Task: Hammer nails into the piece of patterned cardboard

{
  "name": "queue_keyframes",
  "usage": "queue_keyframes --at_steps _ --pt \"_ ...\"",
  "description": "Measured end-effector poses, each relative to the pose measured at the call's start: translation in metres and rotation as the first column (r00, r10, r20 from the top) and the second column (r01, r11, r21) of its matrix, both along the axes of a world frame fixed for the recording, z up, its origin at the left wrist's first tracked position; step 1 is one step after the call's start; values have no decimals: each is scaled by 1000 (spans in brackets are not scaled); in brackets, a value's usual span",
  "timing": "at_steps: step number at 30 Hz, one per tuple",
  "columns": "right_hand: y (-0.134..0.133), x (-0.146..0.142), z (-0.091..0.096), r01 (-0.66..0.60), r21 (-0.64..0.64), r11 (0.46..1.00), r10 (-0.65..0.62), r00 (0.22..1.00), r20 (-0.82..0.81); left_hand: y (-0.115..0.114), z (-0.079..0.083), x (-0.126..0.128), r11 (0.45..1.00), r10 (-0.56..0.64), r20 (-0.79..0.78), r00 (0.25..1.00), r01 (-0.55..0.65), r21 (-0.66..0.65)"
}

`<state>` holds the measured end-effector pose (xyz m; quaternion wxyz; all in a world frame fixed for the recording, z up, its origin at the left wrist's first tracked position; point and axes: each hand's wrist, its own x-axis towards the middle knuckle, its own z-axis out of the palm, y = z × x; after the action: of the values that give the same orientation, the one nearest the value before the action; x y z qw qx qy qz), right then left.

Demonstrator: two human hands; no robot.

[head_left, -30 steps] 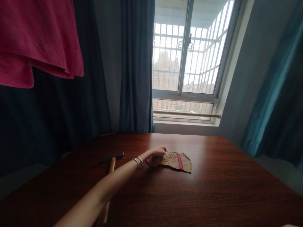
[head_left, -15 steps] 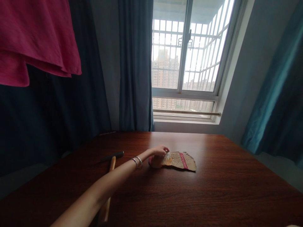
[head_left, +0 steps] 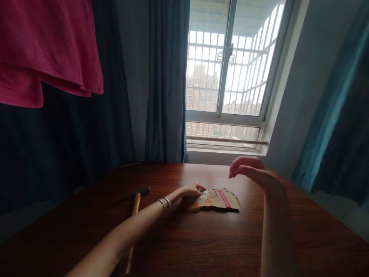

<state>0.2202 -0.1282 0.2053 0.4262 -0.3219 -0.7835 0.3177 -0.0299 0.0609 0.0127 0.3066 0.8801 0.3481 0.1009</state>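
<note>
Head view: left hand (head_left: 193,189) pinches the dotted sheet (head_left: 219,199) by its left edge on the table (head_left: 201,242), right hand (head_left: 250,171) hovers open, empty, above; next move likely needs right-hand contact.

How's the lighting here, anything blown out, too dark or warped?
In the head view the window is blown out toward its top; in the head view the curtain at left sinks into shadow; the head view shows a soft sheen on the table beyond the patterned piece at the left hand, and its window frame leans from lens distortion.
</note>
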Motion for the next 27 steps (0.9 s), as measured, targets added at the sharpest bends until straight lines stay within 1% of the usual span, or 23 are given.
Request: queue_keyframes --at_steps 1,2,3,4,5,6,8,9,11,13,15,18,20,23,25,27 --pt "22 -9 -8 74 -73 995 -71 997 44 -2 1 0 1000 7 -1 1000 -7 6" --pt "44 -18 -23 201 -117 973 -188 975 115 -3 2 0 1000 12 0 1000 -12 12" --pt "62 -25 -42 373 -100 923 -345 913 218 -4 3 -1 1000 13 6 1000 -13 15" --pt "77 -30 -64 518 -21 855 -485 814 319 -5 3 -1 1000 12 17 1000 -13 20" --pt "86 -33 -87 562 9 827 -530 774 345 -6 3 -1 1000 11 31 999 -12 24" --pt "90 -35 -110 579 27 815 -548 755 360 -7 3 -1 1000 11 46 999 -12 29" --pt "87 -36 -148 600 58 798 -573 725 382 -8 1 -2 999 20 77 997 -23 28" --pt "82 -35 -162 599 81 797 -576 711 403 -9 -1 -2 999 36 93 995 -38 21" --pt "73 -33 -180 557 167 814 -560 675 480 -12 -4 -1 997 76 127 989 -77 -1" --pt "68 -32 -188 518 235 822 -555 640 531 -17 -5 -1 993 117 161 980 -117 -11" --pt "67 -31 -190 514 273 813 -571 616 543 -21 0 -3 985 165 203 965 -172 15" --pt "68 -30 -192 524 300 797 -594 593 544 -28 18 -19 946 289 261 921 -317 73" --pt "68 -30 -193 519 307 798 -594 588 549 -31 34 -42 917 356 234 905 -386 96" --pt "69 -30 -194 525 304 795 -595 575 562 -36 51 -88 898 406 95 909 -416 146" --pt "69 -30 -195 539 295 789 -597 558 576 -41 55 -120 903 410 -7 912 -405 144" --pt "70 -30 -196 548 283 787 -595 551 585 -48 53 -146 882 461 -90 883 -444 157"
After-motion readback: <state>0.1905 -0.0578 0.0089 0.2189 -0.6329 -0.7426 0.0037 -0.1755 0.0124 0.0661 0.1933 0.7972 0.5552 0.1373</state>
